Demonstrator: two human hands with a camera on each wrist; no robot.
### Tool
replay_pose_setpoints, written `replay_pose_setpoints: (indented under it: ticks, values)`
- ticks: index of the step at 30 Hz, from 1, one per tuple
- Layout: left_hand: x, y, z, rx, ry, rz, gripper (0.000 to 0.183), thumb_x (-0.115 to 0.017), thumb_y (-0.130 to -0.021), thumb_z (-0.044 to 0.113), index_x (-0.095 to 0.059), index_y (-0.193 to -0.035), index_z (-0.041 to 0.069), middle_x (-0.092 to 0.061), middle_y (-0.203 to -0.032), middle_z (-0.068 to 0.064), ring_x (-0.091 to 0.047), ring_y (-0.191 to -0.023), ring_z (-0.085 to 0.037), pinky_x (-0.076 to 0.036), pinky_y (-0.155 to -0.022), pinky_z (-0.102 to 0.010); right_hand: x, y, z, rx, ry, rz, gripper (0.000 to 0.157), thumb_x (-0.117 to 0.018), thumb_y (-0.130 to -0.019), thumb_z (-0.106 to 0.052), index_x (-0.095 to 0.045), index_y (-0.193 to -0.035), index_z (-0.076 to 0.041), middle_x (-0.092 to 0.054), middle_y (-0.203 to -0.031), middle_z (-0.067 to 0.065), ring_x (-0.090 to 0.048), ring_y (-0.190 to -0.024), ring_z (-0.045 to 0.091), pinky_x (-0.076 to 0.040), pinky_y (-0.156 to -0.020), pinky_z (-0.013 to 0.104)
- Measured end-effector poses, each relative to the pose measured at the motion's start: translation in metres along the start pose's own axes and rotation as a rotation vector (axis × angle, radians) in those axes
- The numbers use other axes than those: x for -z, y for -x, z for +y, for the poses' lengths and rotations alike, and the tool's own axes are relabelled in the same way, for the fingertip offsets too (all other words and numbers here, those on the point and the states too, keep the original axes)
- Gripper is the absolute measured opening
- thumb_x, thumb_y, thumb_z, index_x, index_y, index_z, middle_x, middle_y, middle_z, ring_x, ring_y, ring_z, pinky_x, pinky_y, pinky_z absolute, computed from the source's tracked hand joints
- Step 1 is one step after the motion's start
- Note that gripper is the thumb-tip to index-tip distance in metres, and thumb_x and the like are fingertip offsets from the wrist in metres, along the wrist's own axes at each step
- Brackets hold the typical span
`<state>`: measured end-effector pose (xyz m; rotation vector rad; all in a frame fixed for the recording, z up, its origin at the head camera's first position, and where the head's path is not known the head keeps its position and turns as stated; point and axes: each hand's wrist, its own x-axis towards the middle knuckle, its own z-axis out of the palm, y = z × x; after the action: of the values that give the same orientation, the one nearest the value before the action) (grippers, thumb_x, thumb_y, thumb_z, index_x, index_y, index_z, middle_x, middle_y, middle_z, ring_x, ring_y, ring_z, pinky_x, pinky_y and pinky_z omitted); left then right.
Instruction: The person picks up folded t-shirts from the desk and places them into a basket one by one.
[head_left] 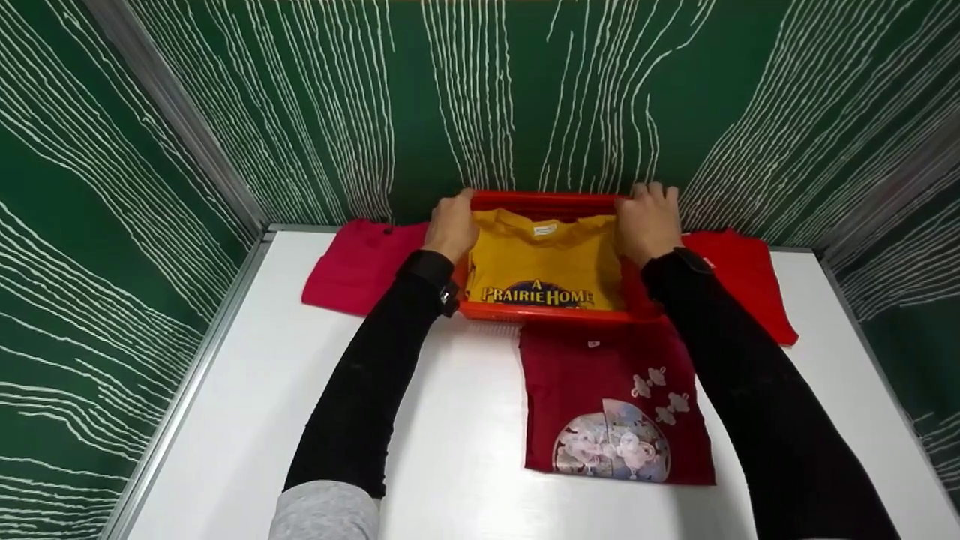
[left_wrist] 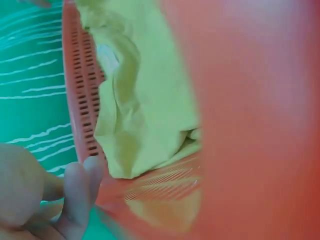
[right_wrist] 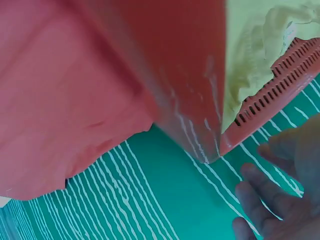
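A red basket [head_left: 541, 314] is sitting at the far side of the white tabletop [head_left: 450, 435], close to the green wall [head_left: 409, 97] with its wavy white lines. A folded yellow shirt [head_left: 544, 259] is lying inside the basket, with "A PRAIRIE HOME" showing on its front and a pale label showing at its collar (more print is hiding behind the basket's front rim). The left hand [head_left: 452, 227] is resting at the basket's left rear corner, its fingertips overlapping the rim in the left wrist view; whether that grip is pinching the plastic, I cannot tell. The right hand [head_left: 649, 223] is hovering at the right rear corner; in the right wrist view its grip is standing spread, thumb and fingers parted, just beside the rim. A folded pink garment [head_left: 360, 274] is lying to the basket's left, and a folded red garment [head_left: 742, 277] is lying to its right. Nearer the person, a dark red shirt [head_left: 600, 375] is lying flat, displaying a rounded pale print. Black sleeves [head_left: 360, 382] are covering the forearms.
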<state>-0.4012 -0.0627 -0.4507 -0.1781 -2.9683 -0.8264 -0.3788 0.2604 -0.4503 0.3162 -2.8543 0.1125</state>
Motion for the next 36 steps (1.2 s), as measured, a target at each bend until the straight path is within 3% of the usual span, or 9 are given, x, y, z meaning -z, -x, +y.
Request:
replay_pose_setpoints:
  ticks: [5,10,14,17,19,23,27,32,36]
  values:
    - [0.006,0.013,0.008,-0.041,-0.025,-0.057,0.047,-0.056,-0.108,0.002,-0.065,-0.153,0.012,-0.071,-0.148,-0.018,-0.074,-0.124,-0.033,-0.062,-0.103,-0.042,0.006,0.011,0.0,0.019,-0.109,-0.032,0.019,-0.061,-0.1,-0.007,-0.076,-0.099,0.004,-0.07,-0.108,0.033,-0.06,-0.104,0.054,-0.041,-0.093,0.066]
    - [0.012,0.036,0.017,-0.16,-0.046,-0.082,0.032,-0.056,-0.115,0.018,-0.076,-0.139,0.01,-0.077,-0.138,-0.012,-0.075,-0.107,-0.024,-0.062,-0.091,-0.036,0.017,0.028,-0.002,0.055,-0.252,-0.021,0.025,-0.06,-0.104,-0.009,-0.08,-0.106,0.004,-0.075,-0.106,0.03,-0.067,-0.1,0.051,-0.05,-0.095,0.066]
    - [0.014,0.058,0.024,-0.25,-0.047,-0.09,0.027,-0.058,-0.115,0.025,-0.081,-0.121,0.011,-0.076,-0.106,-0.007,-0.066,-0.083,-0.02,-0.054,-0.074,-0.032,0.029,0.043,-0.01,0.092,-0.351,-0.057,0.025,-0.058,-0.108,-0.009,-0.08,-0.102,0.003,-0.072,-0.092,0.024,-0.066,-0.084,0.038,-0.054,-0.083,0.052]
    - [0.012,0.075,0.028,-0.298,-0.052,-0.108,0.027,-0.058,-0.115,0.028,-0.078,-0.104,0.012,-0.061,-0.084,-0.003,-0.058,-0.075,-0.019,-0.047,-0.068,-0.031,0.035,0.056,-0.017,0.124,-0.399,-0.126,0.026,-0.058,-0.11,-0.011,-0.081,-0.1,-0.002,-0.073,-0.085,0.016,-0.06,-0.072,0.025,-0.05,-0.075,0.042]
    - [0.01,0.086,0.03,-0.336,-0.06,-0.111,0.029,-0.059,-0.115,0.027,-0.075,-0.095,0.012,-0.055,-0.078,-0.001,-0.056,-0.073,-0.018,-0.046,-0.068,-0.03,0.037,0.067,-0.021,0.139,-0.429,-0.175,0.026,-0.06,-0.111,-0.013,-0.082,-0.101,-0.003,-0.077,-0.087,0.013,-0.06,-0.069,0.021,-0.052,-0.074,0.04]
    - [0.003,0.108,0.033,-0.416,-0.047,-0.08,0.027,-0.061,-0.114,0.024,-0.077,-0.096,0.011,-0.066,-0.082,-0.001,-0.063,-0.077,-0.019,-0.054,-0.073,-0.034,0.035,0.089,-0.029,0.186,-0.446,-0.174,0.024,-0.064,-0.11,-0.013,-0.084,-0.113,-0.002,-0.083,-0.104,0.015,-0.072,-0.081,0.024,-0.064,-0.079,0.047]
    - [-0.005,0.136,0.035,-0.472,-0.019,-0.071,0.026,-0.06,-0.114,0.025,-0.082,-0.112,0.011,-0.079,-0.103,-0.003,-0.074,-0.093,-0.018,-0.063,-0.086,-0.034,0.036,0.113,-0.035,0.225,-0.464,-0.118,0.021,-0.067,-0.108,-0.012,-0.084,-0.113,-0.002,-0.083,-0.109,0.016,-0.078,-0.095,0.028,-0.066,-0.087,0.052]
    - [-0.022,0.171,0.035,-0.557,0.016,-0.132,0.027,-0.059,-0.115,0.027,-0.082,-0.117,0.012,-0.08,-0.104,-0.001,-0.074,-0.095,-0.015,-0.063,-0.087,-0.028,0.034,0.146,-0.037,0.208,-0.499,-0.071,0.016,-0.068,-0.107,-0.012,-0.084,-0.107,-0.006,-0.082,-0.104,0.01,-0.078,-0.097,0.026,-0.066,-0.089,0.05]
    - [-0.045,0.189,0.03,-0.643,-0.038,-0.192,0.024,-0.061,-0.114,0.027,-0.082,-0.112,0.014,-0.077,-0.102,0.0,-0.072,-0.092,-0.013,-0.061,-0.086,-0.027,0.024,0.172,-0.032,0.167,-0.5,-0.104,0.015,-0.07,-0.106,-0.013,-0.084,-0.105,-0.007,-0.081,-0.102,0.007,-0.076,-0.093,0.022,-0.066,-0.086,0.048]
